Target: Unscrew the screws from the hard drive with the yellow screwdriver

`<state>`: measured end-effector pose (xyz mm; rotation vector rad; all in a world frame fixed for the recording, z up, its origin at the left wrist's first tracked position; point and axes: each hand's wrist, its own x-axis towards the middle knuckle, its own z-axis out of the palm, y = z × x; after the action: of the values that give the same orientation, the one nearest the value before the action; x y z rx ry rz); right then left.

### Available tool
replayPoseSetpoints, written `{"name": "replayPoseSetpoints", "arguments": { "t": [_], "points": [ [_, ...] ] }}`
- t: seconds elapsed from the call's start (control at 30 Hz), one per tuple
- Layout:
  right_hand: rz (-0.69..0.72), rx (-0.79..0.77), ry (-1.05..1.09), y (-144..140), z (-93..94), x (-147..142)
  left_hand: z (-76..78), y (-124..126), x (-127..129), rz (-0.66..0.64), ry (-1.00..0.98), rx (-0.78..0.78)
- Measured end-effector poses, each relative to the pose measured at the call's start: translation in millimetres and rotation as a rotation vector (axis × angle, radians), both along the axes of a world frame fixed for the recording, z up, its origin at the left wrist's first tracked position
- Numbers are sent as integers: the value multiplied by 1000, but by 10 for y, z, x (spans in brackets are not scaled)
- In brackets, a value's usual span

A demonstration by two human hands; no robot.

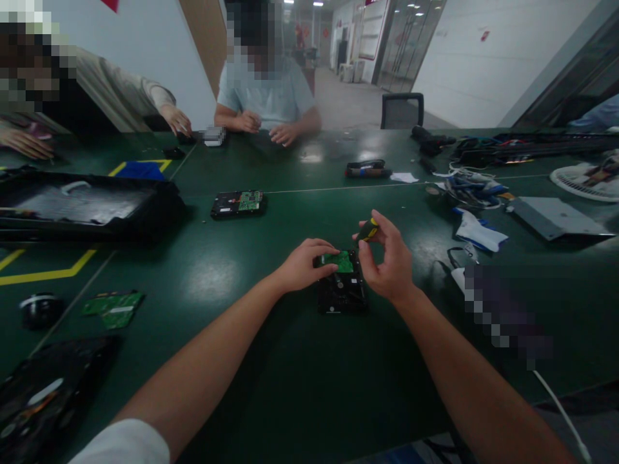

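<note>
A black hard drive (341,298) lies flat on the green table in front of me, its green circuit board (345,261) facing up at the far end. My left hand (305,265) is closed on the drive's left side, with fingers and thumb reaching over the board. In my right hand (391,263), thumb and fingertips pinch a screwdriver (369,229) with a yellow and black handle. It is held tilted over the drive's far right corner. The screwdriver's tip is too small and dark to make out.
Another hard drive (238,203) lies further back. To the left are a black casing (91,200), a loose green circuit board (113,309) and a larger black device (53,393). Gloves (478,229), a grey metal plate (558,216) and cables sit right. Two people sit opposite.
</note>
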<state>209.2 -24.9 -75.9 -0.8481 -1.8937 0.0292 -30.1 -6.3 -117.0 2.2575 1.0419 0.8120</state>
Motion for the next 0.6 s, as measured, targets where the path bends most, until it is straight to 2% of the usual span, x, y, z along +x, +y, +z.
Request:
{"name": "replayPoseSetpoints", "arguments": {
  "t": [0.17, 0.37, 0.6],
  "points": [
    [-67, 59, -33, -2, 37, -8, 1, -9, 4, -1, -16, 7],
    [-31, 54, -29, 7, 31, -18, 4, -8, 10, 0, -21, 14],
    [-97, 52, 0, 13, 9, -10, 14, -10, 4, -8, -14, 6]
  ]
}}
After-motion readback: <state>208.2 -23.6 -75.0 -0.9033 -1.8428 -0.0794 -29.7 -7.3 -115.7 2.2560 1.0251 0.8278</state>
